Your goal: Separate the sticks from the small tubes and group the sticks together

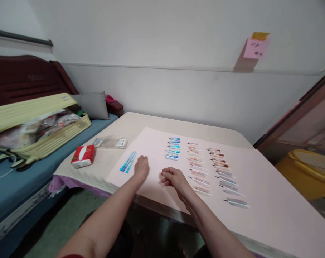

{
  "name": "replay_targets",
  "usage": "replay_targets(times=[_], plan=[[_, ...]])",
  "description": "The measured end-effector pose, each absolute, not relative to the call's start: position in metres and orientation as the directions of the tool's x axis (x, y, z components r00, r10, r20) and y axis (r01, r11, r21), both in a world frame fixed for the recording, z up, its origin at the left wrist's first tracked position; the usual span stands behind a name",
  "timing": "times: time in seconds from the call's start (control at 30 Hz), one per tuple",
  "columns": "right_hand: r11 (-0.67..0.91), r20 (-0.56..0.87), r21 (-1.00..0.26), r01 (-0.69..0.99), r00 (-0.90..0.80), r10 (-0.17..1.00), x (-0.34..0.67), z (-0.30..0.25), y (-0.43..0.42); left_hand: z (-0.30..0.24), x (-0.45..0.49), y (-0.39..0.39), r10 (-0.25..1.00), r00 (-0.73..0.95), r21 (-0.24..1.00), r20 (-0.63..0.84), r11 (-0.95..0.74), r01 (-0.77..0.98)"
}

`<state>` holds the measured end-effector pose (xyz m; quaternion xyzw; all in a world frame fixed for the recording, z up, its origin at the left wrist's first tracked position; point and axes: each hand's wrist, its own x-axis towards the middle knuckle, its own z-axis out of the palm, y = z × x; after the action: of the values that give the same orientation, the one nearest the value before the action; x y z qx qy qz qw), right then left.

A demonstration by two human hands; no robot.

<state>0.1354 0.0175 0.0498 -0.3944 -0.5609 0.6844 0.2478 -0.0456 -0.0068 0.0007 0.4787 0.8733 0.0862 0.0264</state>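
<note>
My left hand [142, 166] is closed over the pale sheet [154, 138] on the table, just right of a small group of blue pens [128, 162] lying slanted. Its curled fingers hide whatever may be in them. My right hand [173, 177] hovers near the front edge with thumb and fingers brought together; nothing sticks out of them. Beyond it lies a column of blue and turquoise pens [174, 147]. Further right are a column of pinkish pens [198, 165] and a column of brown and grey ones [224, 172], their thin dark tips pointing left.
Left on the table are a red tissue pack [83, 156] and a clear plastic sleeve [110, 142]. An open yellow suitcase [68, 127] stuffed with bags lies on the blue bed [30, 168]. To the right is a yellow stool [299, 175]; behind rises a white wall [151, 86].
</note>
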Motion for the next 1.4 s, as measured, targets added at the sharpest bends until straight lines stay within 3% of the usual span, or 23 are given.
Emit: replay_targets(times=[0.1, 0.27, 1.13, 1.27, 1.33, 1.4], plan=[[-0.263, -0.277, -0.959, 0.106, -0.54, 0.794, 0.136, 0.049, 0.021, 0.001, -0.03, -0.003, 0.885, -0.464, 0.21, -0.028, 0.459, 0.863], [-0.29, -0.302, -0.951, 0.106, -0.514, 0.803, 0.138, 0.046, 0.028, -0.007, -0.041, -0.005, 0.803, -0.574, 0.219, -0.158, 0.596, 0.773], [-0.233, -0.257, -0.966, 0.112, -0.509, 0.822, 0.141, 0.038, 0.038, -0.008, -0.064, -0.007, 0.737, -0.649, 0.202, -0.187, 0.675, 0.709], [-0.028, -0.141, -0.967, 0.254, -0.439, 0.888, 0.147, 0.026, 0.059, 0.008, -0.051, -0.004, 0.801, -0.573, 0.206, -0.17, 0.598, 0.775], [0.17, -0.03, -0.865, 0.472, -0.387, 0.922, 0.152, 0.017, 0.073, 0.02, -0.041, -0.005, 0.86, -0.491, 0.239, -0.137, 0.51, 0.826], [0.217, 0.018, -0.793, 0.569, -0.334, 0.943, 0.158, 0.008, 0.087, 0.034, -0.031, -0.009, 0.908, -0.409, 0.266, -0.097, 0.419, 0.868]])
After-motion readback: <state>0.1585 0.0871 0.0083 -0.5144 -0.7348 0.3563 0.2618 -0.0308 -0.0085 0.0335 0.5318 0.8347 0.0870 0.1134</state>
